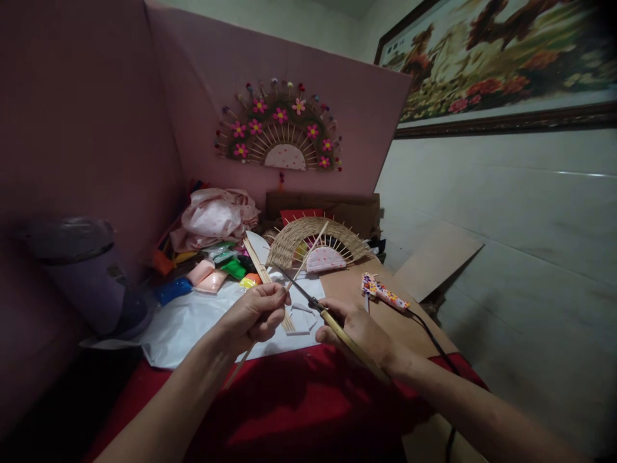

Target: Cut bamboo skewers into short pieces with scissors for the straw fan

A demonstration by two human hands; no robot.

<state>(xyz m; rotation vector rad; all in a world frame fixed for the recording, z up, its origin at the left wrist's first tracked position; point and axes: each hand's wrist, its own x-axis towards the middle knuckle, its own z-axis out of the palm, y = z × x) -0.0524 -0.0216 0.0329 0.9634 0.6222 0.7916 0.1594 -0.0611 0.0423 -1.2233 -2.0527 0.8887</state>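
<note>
My left hand is closed in a pinch around a thin wooden stick, which slants up to the right above the hand and sticks out below it. In my right hand is a pair of scissors with a long tan handle. Their dark blades point up and left and lie across the stick, just above my left fingertips. Whether they touch it, I cannot tell. Behind the hands stands a half-round fan of woven straw and sticks, with a dotted fabric centre. Several loose sticks lie beside it.
A flowered hot glue gun with a black cord rests on brown board. Coloured clay packets, pink cloth and a purple bin are at left. A finished-looking flowered fan hangs on the pink panel.
</note>
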